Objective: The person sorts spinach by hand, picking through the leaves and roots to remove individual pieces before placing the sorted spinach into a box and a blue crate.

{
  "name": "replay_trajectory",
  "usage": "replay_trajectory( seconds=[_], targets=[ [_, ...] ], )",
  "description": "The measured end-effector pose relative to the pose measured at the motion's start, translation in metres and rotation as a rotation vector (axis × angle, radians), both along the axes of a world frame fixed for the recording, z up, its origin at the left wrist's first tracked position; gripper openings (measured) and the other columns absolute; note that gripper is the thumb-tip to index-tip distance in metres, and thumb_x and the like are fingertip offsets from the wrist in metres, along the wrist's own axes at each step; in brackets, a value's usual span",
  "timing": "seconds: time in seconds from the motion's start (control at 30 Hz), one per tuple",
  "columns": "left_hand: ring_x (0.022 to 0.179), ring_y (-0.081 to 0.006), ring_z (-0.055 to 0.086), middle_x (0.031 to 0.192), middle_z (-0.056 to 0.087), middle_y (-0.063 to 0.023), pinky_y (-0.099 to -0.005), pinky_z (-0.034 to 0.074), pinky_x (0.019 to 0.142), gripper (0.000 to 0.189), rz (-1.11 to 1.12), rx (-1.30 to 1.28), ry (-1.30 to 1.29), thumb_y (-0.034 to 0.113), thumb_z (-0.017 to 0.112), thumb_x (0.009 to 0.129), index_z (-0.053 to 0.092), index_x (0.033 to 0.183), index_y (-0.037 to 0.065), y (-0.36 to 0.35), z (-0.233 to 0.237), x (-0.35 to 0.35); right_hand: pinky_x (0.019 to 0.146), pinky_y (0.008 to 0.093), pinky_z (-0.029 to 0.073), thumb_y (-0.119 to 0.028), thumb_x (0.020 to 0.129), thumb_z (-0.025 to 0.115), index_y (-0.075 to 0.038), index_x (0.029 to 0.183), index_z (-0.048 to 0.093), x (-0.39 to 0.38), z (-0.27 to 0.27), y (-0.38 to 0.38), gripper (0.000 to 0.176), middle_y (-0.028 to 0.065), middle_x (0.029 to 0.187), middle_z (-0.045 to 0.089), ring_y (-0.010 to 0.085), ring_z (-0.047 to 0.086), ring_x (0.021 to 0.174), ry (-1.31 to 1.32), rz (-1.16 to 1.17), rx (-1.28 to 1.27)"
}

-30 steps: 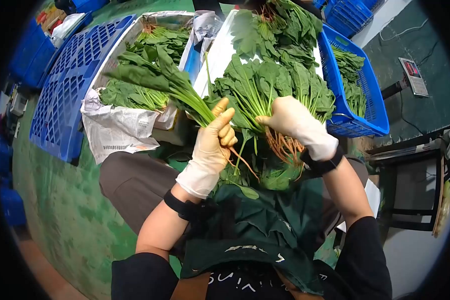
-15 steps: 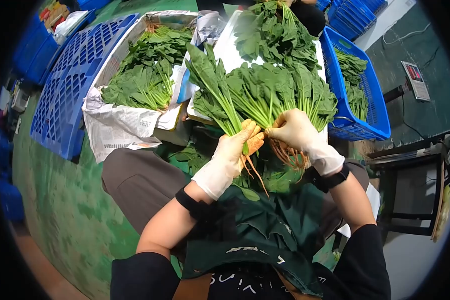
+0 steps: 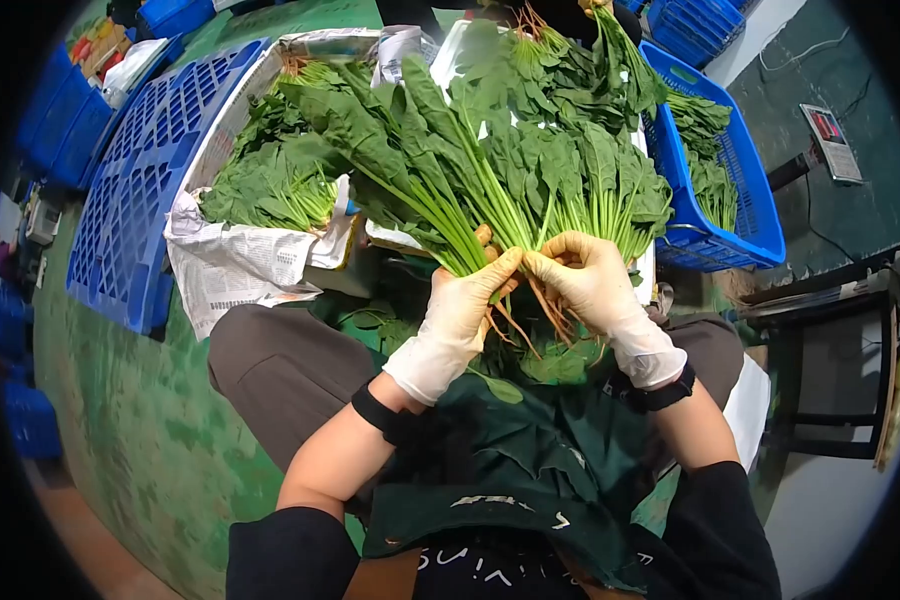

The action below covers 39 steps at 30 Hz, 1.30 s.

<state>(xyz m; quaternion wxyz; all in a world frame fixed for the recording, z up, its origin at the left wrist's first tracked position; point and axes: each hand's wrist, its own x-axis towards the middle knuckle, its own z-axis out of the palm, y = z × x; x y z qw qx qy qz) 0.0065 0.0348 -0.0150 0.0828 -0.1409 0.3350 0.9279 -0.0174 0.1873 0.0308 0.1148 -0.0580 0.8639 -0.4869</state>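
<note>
The left hand (image 3: 457, 320) clamps one bunch of greens (image 3: 410, 165) and the right hand (image 3: 598, 300) pinches stems (image 3: 510, 215) beside it — two hands meeting at one white board's (image 3: 648, 280) near edge.

Left hand (image 3: 458, 314) and right hand (image 3: 598, 292) were closed, thumbs (image 3: 507, 261) nearly meeting.
Both hands were gloved and gripping, fingers (image 3: 572, 243) bent; the left forearm (image 3: 338, 462) and right forearm (image 3: 708, 428), bare, slanted inward toward each other.
</note>
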Motion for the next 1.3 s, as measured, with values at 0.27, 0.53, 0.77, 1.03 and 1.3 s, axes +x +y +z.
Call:
replay_trajectory(
  seconds=[0.27,0.53,0.77,1.03,1.3],
  targets=[
    [0.078,-0.0218,0.063,0.100,0.060,-0.0137,-0.0354,0.057,0.065,0.029,-0.085,0.247,0.076,0.007,0.056,0.088,0.045,0.114,0.003,-0.004,-0.005,-0.003,0.052,0.0240,0.049,-0.017,0.087,0.060,0.004,0.096,0.055,0.015,-0.002,-0.015,0.024,0.0096,0.077,0.064,0.0124,0.059,0.058,-0.302,-0.175,-0.519],
    [0.102,-0.0244,0.059,0.109,0.058,-0.0154,-0.0307,0.053,0.083,0.028,-0.109,0.394,0.097,0.004,0.052,0.089,0.044,0.115,-0.001,-0.020,0.002,-0.009,0.041,0.0213,0.040,-0.021,0.084,0.063,0.001,0.070,0.061,0.025,0.065,0.009,0.026,0.0052,0.057,0.059,0.0102,0.051,0.041,-0.402,0.180,-0.297],
    [0.093,-0.0199,0.060,0.107,0.058,-0.0105,-0.0309,0.052,0.079,0.030,-0.125,0.174,0.222,0.007,0.055,0.088,0.047,0.117,0.000,-0.005,-0.009,-0.002,0.052,0.0247,0.046,-0.035,0.080,0.068,0.004,0.093,0.065,-0.002,0.019,-0.005,0.041,0.0061,0.070,0.064,0.0102,0.058,0.058,-0.194,0.063,-0.113],
    [0.095,-0.0189,0.059,0.107,0.060,-0.0110,-0.0327,0.050,0.082,0.046,-0.043,0.099,0.065,0.011,0.063,0.085,0.043,0.125,0.002,-0.004,-0.006,0.001,0.058,0.0207,0.047,-0.015,0.075,0.074,0.004,0.083,0.067,0.008,0.002,-0.017,0.022,0.0047,0.072,0.065,0.0062,0.057,0.064,0.179,0.052,0.072],
    [0.104,-0.0262,0.056,0.121,0.051,-0.0164,-0.0375,0.051,0.083,0.047,-0.133,0.129,0.138,0.014,0.054,0.091,0.034,0.132,0.003,-0.010,-0.006,-0.002,0.060,0.0220,0.049,-0.015,0.078,0.071,0.004,0.092,0.063,0.004,0.000,-0.015,0.025,0.0056,0.076,0.065,0.0092,0.059,0.065,-0.073,0.035,-0.188]
  ],
)
